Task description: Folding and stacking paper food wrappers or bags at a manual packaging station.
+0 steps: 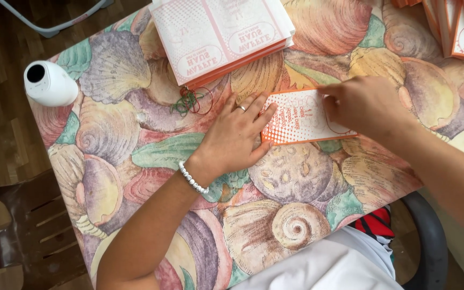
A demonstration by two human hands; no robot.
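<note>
- An orange-and-white flat carton (303, 122) lies near the middle of the table (275, 177), printed side up, its left end under fingertips and its right end under the other hand.
- The left hand (237, 134) rests open and flat, fingers spread — their tips press the carton's left edge; a ring and a white bead bracelet (192, 178) show.
- The right hand (366, 104) is curled over the carton's right part, fingers pinching at its top edge.
- A stack of like cartons (218, 35) sits just beyond, rubber bands (191, 101) beside it.
- More cartons (457, 27) stand at the far right corner — a white round device (49, 83) at the left edge.
</note>
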